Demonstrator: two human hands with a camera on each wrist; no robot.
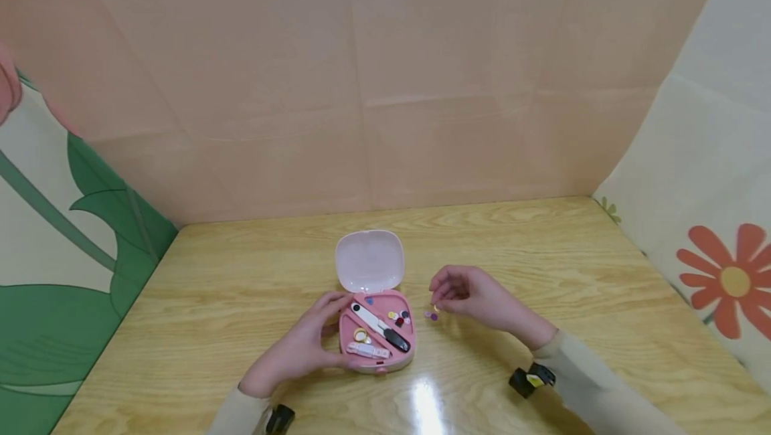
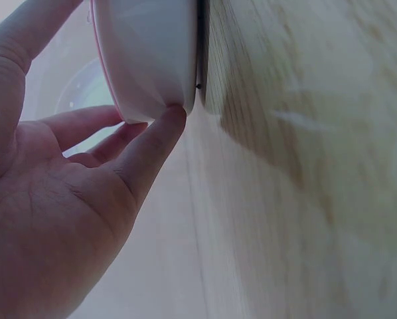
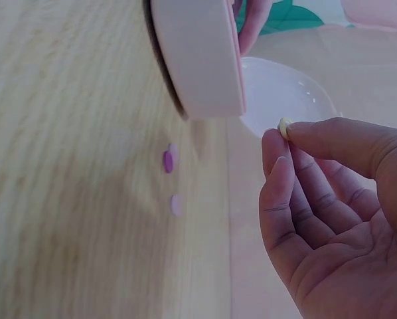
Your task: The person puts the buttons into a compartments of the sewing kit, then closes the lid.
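A pink sewing box lies on the table, its whitish lid raised at the back. My left hand grips the box's left side, thumb at the front corner and fingers toward the back; the left wrist view shows fingertips on its pale side wall. Inside are thread snips with a dark end, several small buttons, a gold ring-like piece and a whitish item. To the right of the box, my right hand pinches a small yellow button between thumb and fingertip, above the table.
Purple and pale pink buttons lie on the wooden table between the box and my right hand. A plain pinkish backdrop rises behind the table, with printed flower cloths at both sides.
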